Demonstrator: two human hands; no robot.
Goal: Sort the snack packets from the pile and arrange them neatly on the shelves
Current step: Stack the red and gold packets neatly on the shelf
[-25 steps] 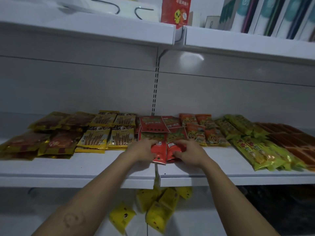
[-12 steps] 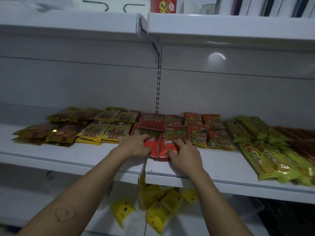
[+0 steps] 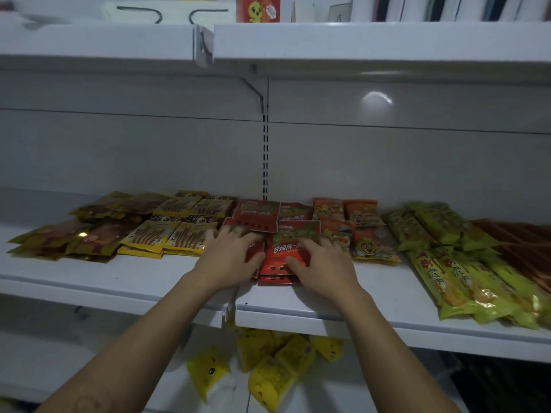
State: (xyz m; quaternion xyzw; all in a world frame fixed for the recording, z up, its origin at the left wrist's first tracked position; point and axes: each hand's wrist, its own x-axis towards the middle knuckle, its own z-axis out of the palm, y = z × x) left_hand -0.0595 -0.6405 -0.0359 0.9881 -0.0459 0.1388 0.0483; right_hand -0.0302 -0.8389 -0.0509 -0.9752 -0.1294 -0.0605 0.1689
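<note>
Centrally, glossy red rectangular foil snack packets (image 3: 280, 254) are pressed onto the white metal shelf (image 3: 328, 302) by the left hand (image 3: 229, 257) and the right hand (image 3: 322, 263).

Their crinkled faces are laid flat, long axes running front to back, printed tops turned to the rear panel and lower edges kept near the front lip. The left hand is spread, fingers apart and almost straight; the right is laid across the front packet, fingers loosely bent, thumb on its face. Flat yellow foil packets (image 3: 149, 236) are ranged just left, orange foil packets (image 3: 372, 242) just right.
</note>
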